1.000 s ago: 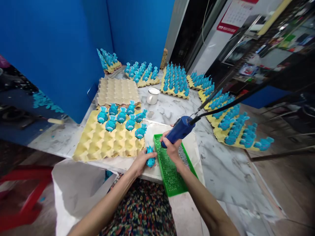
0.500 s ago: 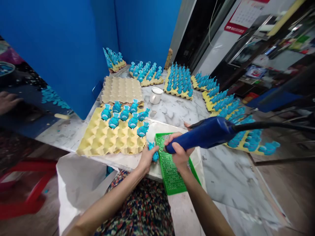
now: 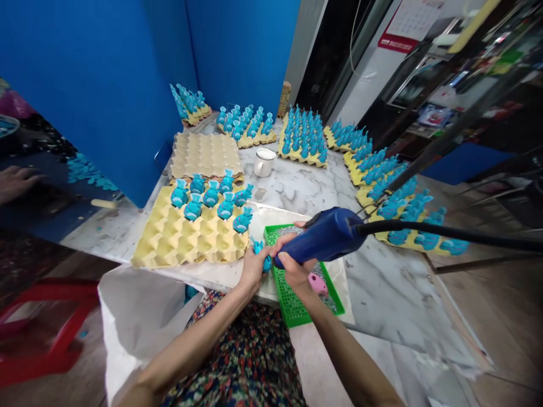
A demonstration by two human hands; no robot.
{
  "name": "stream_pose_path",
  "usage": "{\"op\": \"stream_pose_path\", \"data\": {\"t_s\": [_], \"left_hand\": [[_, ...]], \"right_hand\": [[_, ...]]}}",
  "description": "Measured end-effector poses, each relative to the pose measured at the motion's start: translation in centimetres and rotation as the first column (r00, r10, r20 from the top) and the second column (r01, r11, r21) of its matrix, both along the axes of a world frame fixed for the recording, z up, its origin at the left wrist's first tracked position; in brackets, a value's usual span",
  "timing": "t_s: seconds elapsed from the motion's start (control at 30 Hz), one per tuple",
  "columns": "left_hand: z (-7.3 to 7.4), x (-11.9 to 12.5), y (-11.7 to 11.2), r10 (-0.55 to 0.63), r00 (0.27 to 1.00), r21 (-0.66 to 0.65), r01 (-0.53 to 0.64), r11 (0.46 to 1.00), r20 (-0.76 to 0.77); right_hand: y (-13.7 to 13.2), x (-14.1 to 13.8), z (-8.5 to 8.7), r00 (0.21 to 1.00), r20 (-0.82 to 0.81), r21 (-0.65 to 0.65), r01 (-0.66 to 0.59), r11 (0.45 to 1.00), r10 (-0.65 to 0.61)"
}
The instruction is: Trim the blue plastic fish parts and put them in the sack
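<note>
In the head view, my left hand (image 3: 251, 268) is closed around a small blue toy figure (image 3: 257, 246), at the near edge of the table. My right hand (image 3: 293, 270) wraps round a dark blue electric screwdriver (image 3: 324, 233) with a black cable. The tool's tip meets the toy or is very close to it; my fingers hide the exact contact. Beneath my right hand lies a green perforated basket (image 3: 293, 321) with small silvery metal pieces, probably screws, and a pink part (image 3: 318, 284). Left of my hands, a yellow egg tray (image 3: 163, 240) carries several blue figures (image 3: 227, 206).
A white mug (image 3: 263, 164) stands mid-table behind a grey egg tray (image 3: 206, 152). More trays of blue figures (image 3: 303, 131) line the back and right. A blue partition (image 3: 97, 85) rises at left; beyond it, another person's hand (image 3: 17, 182). A red stool (image 3: 51, 328) stands lower left.
My right hand has brought the screwdriver left, onto or right beside the toy in my left hand. The pink part in the basket has come into sight. The whole view has shifted slightly.
</note>
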State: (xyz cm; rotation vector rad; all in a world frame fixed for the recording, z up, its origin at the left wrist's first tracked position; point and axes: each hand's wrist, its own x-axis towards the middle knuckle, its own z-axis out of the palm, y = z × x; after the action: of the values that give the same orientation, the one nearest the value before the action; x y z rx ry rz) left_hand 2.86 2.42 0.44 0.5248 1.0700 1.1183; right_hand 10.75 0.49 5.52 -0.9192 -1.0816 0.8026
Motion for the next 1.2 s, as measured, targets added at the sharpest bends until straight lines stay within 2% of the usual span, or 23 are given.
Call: {"op": "stream_pose_path", "data": {"t_s": [0.17, 0.27, 0.3, 0.37, 0.43, 0.47, 0.5, 0.53, 0.57, 0.63, 0.7, 0.73, 0.93, 1.2], "left_hand": [[0.0, 0.4, 0.1, -0.027, 1.0, 0.021, 0.028, 0.999, -0.01], [-0.1, -0.1, 0.2, -0.086, 0.995, -0.001, 0.086, 0.996, -0.049], [-0.2, -0.4, 0.3, -0.143, 0.988, -0.024, 0.141, 0.99, -0.062], [-0.3, -1.3, 0.5, -0.336, 0.938, -0.097, 0.328, 0.94, -0.079], [-0.4, -2.3, 0.7, -0.525, 0.847, -0.169, 0.507, 0.845, -0.082], [-0.4, -2.8, 0.8, -0.587, 0.806, -0.194, 0.565, 0.802, -0.082], [-0.5, -3.1, 0.8, -0.614, 0.785, -0.199, 0.591, 0.782, -0.081], [-0.5, -3.3, 0.7, -0.608, 0.79, -0.182, 0.588, 0.788, -0.077], [-0.5, -3.5, 0.6, -0.596, 0.8, -0.155, 0.582, 0.798, -0.065], [-0.6, -3.5, 0.3, -0.543, 0.839, -0.087, 0.541, 0.837, -0.008], [-0.6, -3.4, 0.0, -0.469, 0.88, -0.049, 0.473, 0.88, 0.072], [-0.6, -3.3, -0.1, -0.435, 0.894, -0.05, 0.442, 0.896, 0.104], [-0.9, -3.0, -0.3, -0.315, 0.936, -0.102, 0.333, 0.937, 0.157], [-1.0, -3.0, -0.3, -0.319, 0.932, -0.093, 0.338, 0.937, 0.171]], "right_hand": [[0.2, -0.6, -0.4, 1.0, -0.016, 0.033, 0.025, 0.999, -0.025], [0.2, -0.5, -0.2, 1.0, -0.006, 0.037, -0.028, 0.999, 0.028], [0.2, -0.4, -0.1, 0.998, -0.011, 0.04, -0.069, 0.997, 0.069], [0.2, -0.1, 0.5, 0.979, -0.026, 0.03, -0.203, 0.979, 0.204], [0.3, 0.2, 1.4, 0.92, -0.045, -0.008, -0.39, 0.921, 0.389], [0.3, 0.4, 1.9, 0.882, -0.06, -0.033, -0.471, 0.882, 0.468], [0.4, 0.6, 2.3, 0.854, -0.066, -0.051, -0.52, 0.853, 0.516], [0.5, 0.8, 2.5, 0.852, -0.06, -0.062, -0.523, 0.85, 0.52], [0.6, 1.0, 2.6, 0.883, -0.045, -0.065, -0.468, 0.881, 0.466], [1.0, 1.5, 2.2, 0.972, 0.008, -0.071, -0.233, 0.97, 0.235], [1.3, 2.0, 1.3, 0.999, 0.053, -0.09, -0.005, 0.996, 0.01], [1.5, 2.1, 0.7, 0.997, 0.061, -0.105, 0.056, 0.993, -0.05], [1.9, 2.0, -1.7, 0.995, 0.02, -0.107, 0.098, 0.989, -0.096], [1.5, 1.7, -2.5, 0.997, 0.04, -0.047, 0.075, 0.996, -0.073]]}}
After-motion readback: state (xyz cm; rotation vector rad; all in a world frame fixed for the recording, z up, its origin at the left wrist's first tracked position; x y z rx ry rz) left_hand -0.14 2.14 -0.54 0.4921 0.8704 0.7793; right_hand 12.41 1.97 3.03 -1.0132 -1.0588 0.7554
